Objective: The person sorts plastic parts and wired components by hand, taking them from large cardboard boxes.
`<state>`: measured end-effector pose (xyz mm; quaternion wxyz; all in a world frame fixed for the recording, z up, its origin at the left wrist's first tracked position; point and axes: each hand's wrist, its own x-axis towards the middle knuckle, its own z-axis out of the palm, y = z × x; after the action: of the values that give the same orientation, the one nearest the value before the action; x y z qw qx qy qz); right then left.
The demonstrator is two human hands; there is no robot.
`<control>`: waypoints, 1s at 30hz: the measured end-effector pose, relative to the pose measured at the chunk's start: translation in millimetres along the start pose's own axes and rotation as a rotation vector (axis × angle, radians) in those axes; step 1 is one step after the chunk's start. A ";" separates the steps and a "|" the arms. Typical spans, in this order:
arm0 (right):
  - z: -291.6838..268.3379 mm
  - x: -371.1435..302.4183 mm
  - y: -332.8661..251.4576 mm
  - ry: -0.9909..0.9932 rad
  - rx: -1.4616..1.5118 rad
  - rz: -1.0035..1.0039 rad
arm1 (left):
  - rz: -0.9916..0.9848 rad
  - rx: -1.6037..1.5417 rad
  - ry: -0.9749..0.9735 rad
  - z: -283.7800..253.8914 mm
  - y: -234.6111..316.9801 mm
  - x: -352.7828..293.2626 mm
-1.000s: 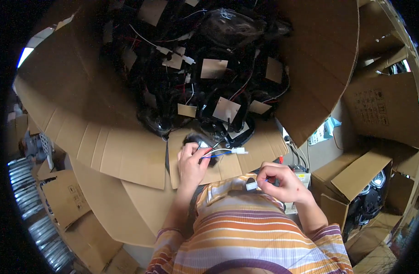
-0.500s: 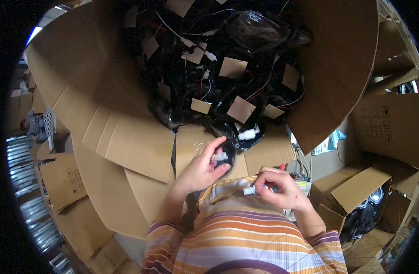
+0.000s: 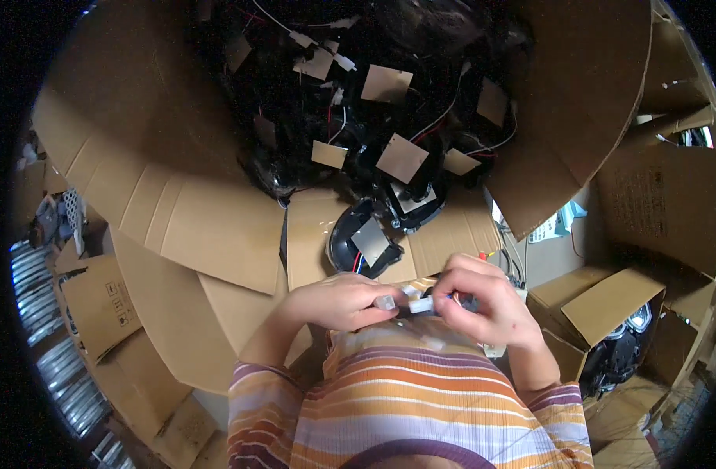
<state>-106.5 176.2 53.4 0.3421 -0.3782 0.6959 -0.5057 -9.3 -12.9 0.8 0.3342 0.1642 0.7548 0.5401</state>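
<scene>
In front of my striped shirt, my left hand (image 3: 338, 302) pinches a small white plug connector (image 3: 384, 302) between thumb and fingers. My right hand (image 3: 483, 303) is closed on another white plug connector (image 3: 422, 305), with coloured wires at its back. The two connectors point at each other with a small gap between them. Just beyond my hands, on the cardboard flap, lies a black lamp housing (image 3: 340, 239) with a square metal plate (image 3: 371, 241) and red, blue and white wires running toward me.
A big open carton (image 3: 186, 227) holds many dark lamp units with metal plates (image 3: 402, 158), wires and white connectors. To the right stands a smaller carton (image 3: 557, 344) with headlamps (image 3: 627, 336). Cables (image 3: 517, 258) hang beside my right hand; shiny stacked parts (image 3: 61, 375) lie far left.
My left hand has come down toward me, from the lamp housing to beside my right hand, now with a connector in its pinch. The housing's plate and wires show now.
</scene>
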 end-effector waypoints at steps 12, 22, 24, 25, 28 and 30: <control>10.2 1.0 7.4 -0.080 -0.134 0.084 | -0.009 0.096 -0.216 -6.2 8.4 11.2; 4.0 10.0 19.6 -0.120 -0.175 0.006 | -0.005 0.101 -0.328 -23.7 2.8 21.5; 2.5 12.0 21.0 -0.177 -0.157 -0.034 | 0.060 0.059 -0.303 -20.5 -5.1 23.8; 2.8 13.3 21.2 -0.189 -0.177 -0.031 | 0.128 0.019 -0.280 -20.0 -7.7 25.2; 6.9 16.0 20.2 -0.180 -0.207 -0.015 | 0.118 0.064 -0.391 -25.5 -5.9 29.7; 7.5 15.8 21.8 -0.155 -0.217 0.000 | 0.076 0.061 -0.370 -27.6 -8.1 31.1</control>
<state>-111.6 163.5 29.0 0.3520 -0.4508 0.7180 -0.3967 -49.7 -16.3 -11.5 0.4416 0.2992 0.6896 0.4898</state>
